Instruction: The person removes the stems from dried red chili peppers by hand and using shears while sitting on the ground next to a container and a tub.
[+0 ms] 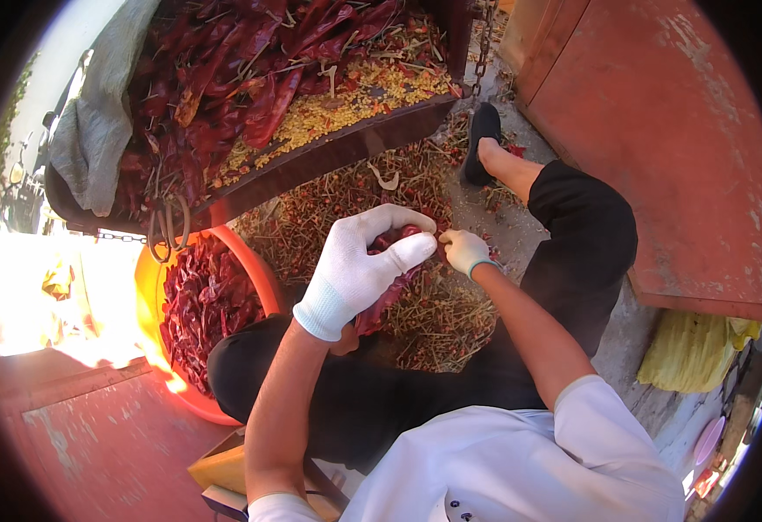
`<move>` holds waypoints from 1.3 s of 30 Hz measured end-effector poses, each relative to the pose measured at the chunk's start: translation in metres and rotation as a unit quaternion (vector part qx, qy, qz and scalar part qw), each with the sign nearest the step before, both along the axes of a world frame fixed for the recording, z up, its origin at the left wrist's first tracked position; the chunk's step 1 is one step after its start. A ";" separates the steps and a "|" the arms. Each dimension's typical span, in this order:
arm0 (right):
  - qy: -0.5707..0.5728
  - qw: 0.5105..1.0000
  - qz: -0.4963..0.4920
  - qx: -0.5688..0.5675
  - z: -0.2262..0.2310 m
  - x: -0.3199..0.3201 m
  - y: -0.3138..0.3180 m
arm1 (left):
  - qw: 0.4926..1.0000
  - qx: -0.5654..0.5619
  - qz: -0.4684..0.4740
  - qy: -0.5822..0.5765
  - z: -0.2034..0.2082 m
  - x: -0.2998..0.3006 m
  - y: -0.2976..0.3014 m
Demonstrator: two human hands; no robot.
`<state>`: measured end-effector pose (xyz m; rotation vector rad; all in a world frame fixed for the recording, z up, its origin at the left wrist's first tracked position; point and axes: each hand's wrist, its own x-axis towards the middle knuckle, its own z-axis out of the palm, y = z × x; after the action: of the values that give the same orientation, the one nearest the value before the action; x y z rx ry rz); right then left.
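A person's two gloved hands meet in front of the body, above bent legs in black trousers (398,400). The left hand (359,257), in a white glove, is curled with thumb and forefinger arched around a dried red pepper (388,238). That pepper lies within the left hand's curve, directly to the left of the right hand (464,251). Its long axis seems to run sideways, from the left palm toward the right fingertips, though the glove hides most of it. The left hand is nearer, since it wraps the pepper; the right hand's fingers are bunched together just beside the left fingertips (whether they pinch a stem, I cannot tell).

Beyond the hands and to the left stands a dark trough (337,144), heaped with long, wrinkled red peppers (224,74), with a drift of yellow seeds (337,109) along its near edge. A grey cloth (93,130) drapes over its left end. Below that end, to the left of the left hand, sits an orange basin (263,277) holding many more dark red peppers or pieces of pepper. On the ground between trough and legs spreads a layer of straw-coloured stems (355,198) flecked with red
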<state>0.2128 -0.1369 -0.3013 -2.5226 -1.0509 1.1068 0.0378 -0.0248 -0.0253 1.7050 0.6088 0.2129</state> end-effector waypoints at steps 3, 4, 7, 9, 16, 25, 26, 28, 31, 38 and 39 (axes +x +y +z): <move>0.042 0.995 0.034 -0.082 -0.025 -0.007 -0.001 | 0.997 -0.030 0.064 -0.027 0.002 -0.002 0.004; 0.048 0.994 0.042 -0.093 -0.030 -0.011 -0.003 | 0.995 -0.048 0.088 -0.024 -0.001 -0.004 0.006; 0.071 0.994 0.046 -0.075 -0.061 -0.010 -0.007 | 0.987 -0.080 0.134 -0.029 -0.010 -0.013 0.012; 0.094 0.994 0.014 -0.057 -0.067 -0.007 -0.004 | 0.982 -0.117 0.147 -0.038 -0.009 -0.014 0.012; 0.229 0.967 -0.112 -0.001 -0.063 -0.001 -0.004 | 0.948 -0.242 0.182 -0.094 -0.007 -0.011 0.015; 0.094 0.987 -0.132 -0.016 -0.079 -0.013 0.001 | 0.969 -0.119 0.217 -0.020 -0.004 -0.013 0.022; 0.071 0.985 -0.154 0.005 -0.079 -0.016 0.002 | 0.969 -0.117 0.219 -0.013 -0.005 -0.012 0.022; 0.118 0.958 -0.258 0.049 -0.054 -0.023 0.006 | 0.969 -0.099 0.228 -0.002 -0.009 -0.010 0.020; 0.203 0.897 -0.375 0.119 -0.007 -0.033 0.016 | 0.974 -0.036 0.225 0.006 -0.014 -0.004 0.018; 0.310 0.827 -0.326 0.337 0.076 -0.058 0.001 | 0.984 0.084 0.140 0.074 -0.041 -0.006 0.025; 0.327 0.819 -0.308 0.357 0.090 -0.061 -0.003 | 0.983 0.090 0.131 0.089 -0.042 -0.006 0.023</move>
<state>0.1516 -0.1397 -0.2108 -1.4991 -0.2994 0.9875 0.0317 -0.0018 -0.0678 1.8273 0.9744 0.3124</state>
